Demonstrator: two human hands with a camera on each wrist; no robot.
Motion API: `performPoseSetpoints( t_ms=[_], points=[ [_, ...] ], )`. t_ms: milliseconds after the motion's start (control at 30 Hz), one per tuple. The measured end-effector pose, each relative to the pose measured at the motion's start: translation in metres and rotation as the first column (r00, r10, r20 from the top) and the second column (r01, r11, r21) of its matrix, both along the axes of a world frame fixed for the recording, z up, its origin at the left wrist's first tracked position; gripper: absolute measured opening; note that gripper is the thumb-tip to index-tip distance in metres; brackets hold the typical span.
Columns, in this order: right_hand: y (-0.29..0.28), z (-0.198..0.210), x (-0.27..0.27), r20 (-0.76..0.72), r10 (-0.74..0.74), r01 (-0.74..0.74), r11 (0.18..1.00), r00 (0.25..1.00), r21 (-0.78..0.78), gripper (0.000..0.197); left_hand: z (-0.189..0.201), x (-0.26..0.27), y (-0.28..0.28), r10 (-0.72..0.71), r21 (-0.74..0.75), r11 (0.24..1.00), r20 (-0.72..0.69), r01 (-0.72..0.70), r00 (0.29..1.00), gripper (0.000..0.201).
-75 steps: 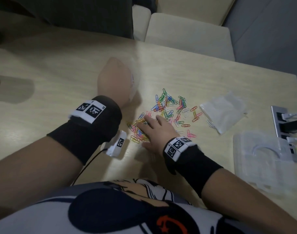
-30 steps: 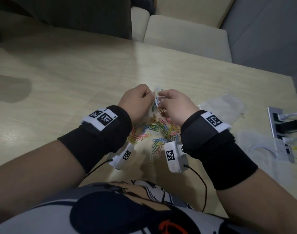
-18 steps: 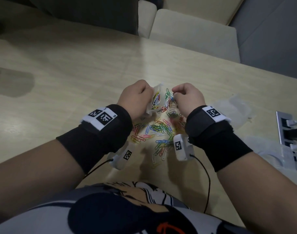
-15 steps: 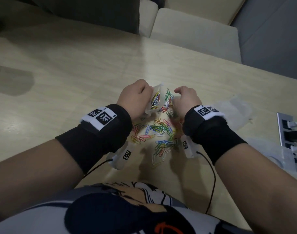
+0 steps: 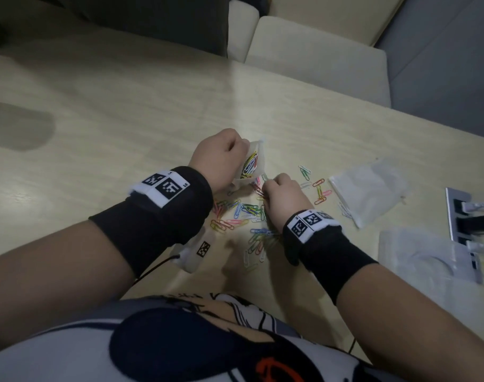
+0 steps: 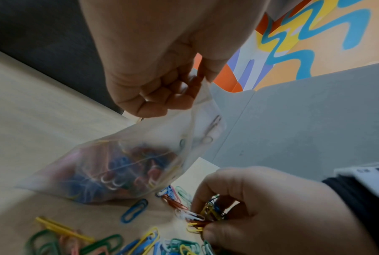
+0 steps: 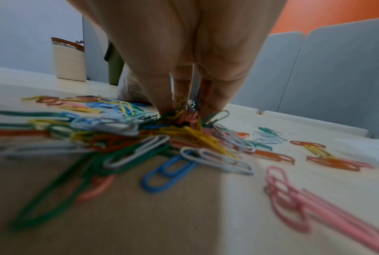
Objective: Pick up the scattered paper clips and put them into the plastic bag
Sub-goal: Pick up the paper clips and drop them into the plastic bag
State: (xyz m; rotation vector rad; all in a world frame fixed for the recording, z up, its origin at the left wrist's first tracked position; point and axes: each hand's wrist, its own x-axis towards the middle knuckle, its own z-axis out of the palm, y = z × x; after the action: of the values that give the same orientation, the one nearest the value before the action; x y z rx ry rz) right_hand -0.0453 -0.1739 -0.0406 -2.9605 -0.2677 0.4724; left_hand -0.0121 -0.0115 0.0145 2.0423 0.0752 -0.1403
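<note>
My left hand (image 5: 221, 155) (image 6: 162, 89) pinches the top edge of a small clear plastic bag (image 5: 250, 165) (image 6: 123, 162), which hangs just above the table with several coloured paper clips inside. Just right of the bag, my right hand (image 5: 279, 194) (image 6: 216, 212) is down on the table, its fingers curled round a bunch of clips (image 6: 208, 215) (image 7: 186, 110). More coloured paper clips (image 5: 243, 216) (image 7: 140, 138) lie scattered on the pale wooden table (image 5: 125, 119) between my wrists and to the right.
A second, flat clear bag (image 5: 367, 194) lies right of the clips. A clear plastic tray (image 5: 417, 255) and a metal socket block (image 5: 466, 216) with cables sit at the table's right edge. Beige cushions (image 5: 318, 59) lie beyond the far edge.
My right hand has dropped from beside the bag's mouth down to the table and closed on a bunch of clips. The left hand still holds the bag in the same place.
</note>
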Motion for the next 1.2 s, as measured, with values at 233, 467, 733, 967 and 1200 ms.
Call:
performPoseSetpoints(
  t_ms=[233,467,733,967,1200],
  points=[
    [-0.012,0.013,-0.006,-0.045,-0.244,0.248,0.953,0.969,0.172,0.018,0.0,-0.003,-0.003,-0.033,0.005,0.999,-0.01,0.033,0.999,0.03],
    [-0.022,0.042,-0.011,-0.19,-0.547,0.529,0.572,0.816,0.627,0.01,0.0,-0.006,-0.003,-0.035,0.031,0.999,-0.028,0.036,0.999,0.026],
    [0.003,0.077,-0.005,-0.607,-0.352,0.653,0.015,0.712,0.757,0.012,0.002,-0.013,-0.007,-0.092,0.061,0.994,-0.032,0.094,0.995,0.025],
    [0.021,0.077,0.004,-0.558,-0.435,0.685,0.227,0.707,0.692,0.009,0.002,-0.016,-0.006,-0.118,0.086,0.989,-0.026,0.12,0.993,0.029],
    [0.02,0.099,0.0,-0.438,-0.35,0.56,0.51,0.828,0.653,0.048,0.001,-0.016,-0.006,-0.086,0.071,0.994,-0.018,0.087,0.996,0.028]
  ],
)
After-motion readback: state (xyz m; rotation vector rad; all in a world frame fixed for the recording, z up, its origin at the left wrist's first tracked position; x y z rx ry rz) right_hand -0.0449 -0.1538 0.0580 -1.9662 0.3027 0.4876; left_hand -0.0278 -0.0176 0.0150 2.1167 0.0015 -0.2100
